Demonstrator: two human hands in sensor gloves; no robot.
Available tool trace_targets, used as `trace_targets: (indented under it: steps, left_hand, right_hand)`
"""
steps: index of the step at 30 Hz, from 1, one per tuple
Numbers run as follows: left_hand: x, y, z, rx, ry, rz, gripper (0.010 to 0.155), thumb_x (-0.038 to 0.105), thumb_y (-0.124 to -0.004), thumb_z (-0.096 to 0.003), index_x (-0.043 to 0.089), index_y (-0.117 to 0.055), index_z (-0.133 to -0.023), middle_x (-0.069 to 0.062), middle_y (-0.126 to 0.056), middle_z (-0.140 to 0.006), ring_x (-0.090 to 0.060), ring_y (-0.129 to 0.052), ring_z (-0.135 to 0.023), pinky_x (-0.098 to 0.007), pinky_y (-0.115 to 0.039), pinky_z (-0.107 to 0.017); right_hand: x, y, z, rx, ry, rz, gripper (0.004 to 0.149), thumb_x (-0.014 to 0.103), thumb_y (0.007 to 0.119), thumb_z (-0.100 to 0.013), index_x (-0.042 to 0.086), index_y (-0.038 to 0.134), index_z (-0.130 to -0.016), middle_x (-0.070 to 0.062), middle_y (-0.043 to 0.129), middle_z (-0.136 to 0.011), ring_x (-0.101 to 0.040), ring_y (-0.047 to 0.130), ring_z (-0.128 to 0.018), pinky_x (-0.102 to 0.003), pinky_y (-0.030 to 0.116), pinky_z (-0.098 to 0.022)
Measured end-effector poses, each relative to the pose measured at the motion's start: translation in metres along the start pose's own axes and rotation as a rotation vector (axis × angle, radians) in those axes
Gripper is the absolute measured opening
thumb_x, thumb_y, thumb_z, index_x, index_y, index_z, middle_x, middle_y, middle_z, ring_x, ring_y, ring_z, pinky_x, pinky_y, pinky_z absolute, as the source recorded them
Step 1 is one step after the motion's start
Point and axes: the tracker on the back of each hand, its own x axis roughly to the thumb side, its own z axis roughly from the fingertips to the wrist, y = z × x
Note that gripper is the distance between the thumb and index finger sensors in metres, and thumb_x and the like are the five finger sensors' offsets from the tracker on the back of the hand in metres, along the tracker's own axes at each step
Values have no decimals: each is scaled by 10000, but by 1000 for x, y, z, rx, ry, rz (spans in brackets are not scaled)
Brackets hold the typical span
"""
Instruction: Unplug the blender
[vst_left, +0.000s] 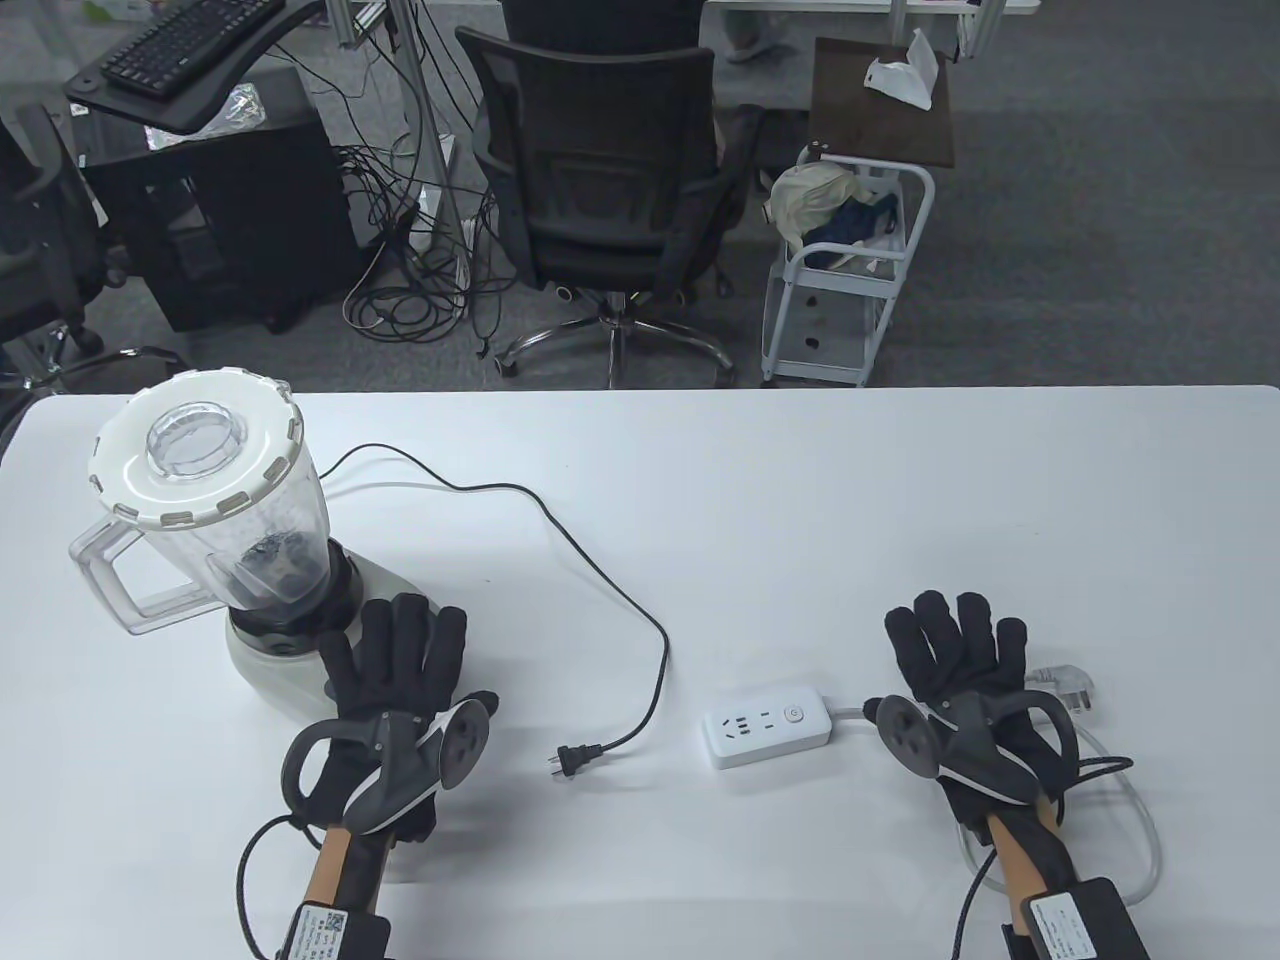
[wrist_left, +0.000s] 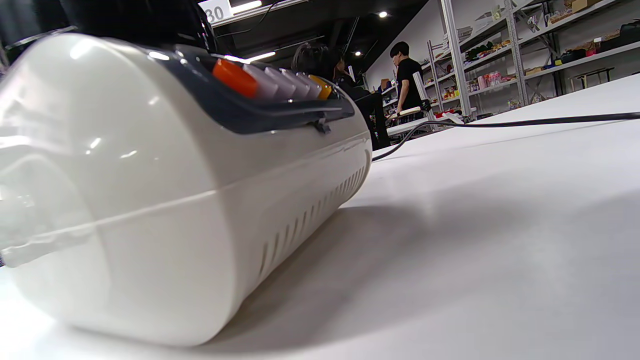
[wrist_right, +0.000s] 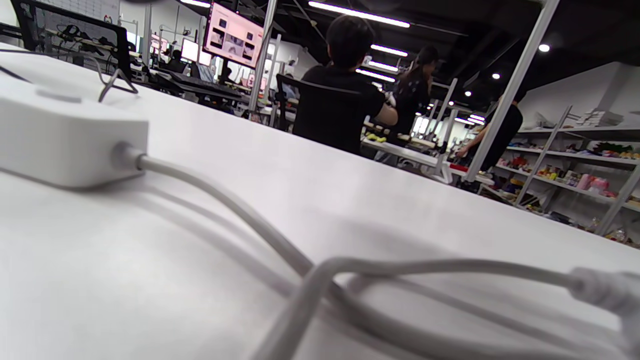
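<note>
A blender (vst_left: 230, 540) with a clear jug and white lid stands at the table's left. Its white base fills the left wrist view (wrist_left: 165, 200). Its black cord (vst_left: 600, 590) loops right and ends in a black plug (vst_left: 570, 762) lying loose on the table, left of a white power strip (vst_left: 768, 724). The strip also shows in the right wrist view (wrist_right: 65, 140). My left hand (vst_left: 400, 670) lies flat, fingers spread, beside the blender base. My right hand (vst_left: 955, 650) lies flat, fingers spread, right of the strip, over its white cable (wrist_right: 280, 250). Both hands hold nothing.
The strip's white cable (vst_left: 1130, 830) coils by my right wrist, ending in a white plug (vst_left: 1065, 685). Beyond the table's far edge are an office chair (vst_left: 610, 190), a white cart (vst_left: 850, 270) and a black cabinet (vst_left: 230, 210).
</note>
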Motion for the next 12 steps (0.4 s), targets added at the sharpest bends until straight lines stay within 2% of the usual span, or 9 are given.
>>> trace_targets:
  steps: [12]
  left_hand:
    - [2, 0, 0, -8, -7, -13, 868, 694, -373, -478, 252, -155, -1192, -139, -209, -1268, -472, -245, -1165, -727, -246, -764]
  right_hand:
    - [3, 1, -1, 5, -10, 4, 853, 580, 482, -458, 82, 224, -1101, -276, 266, -1158, -630, 274, -1014, -772, 266, -687]
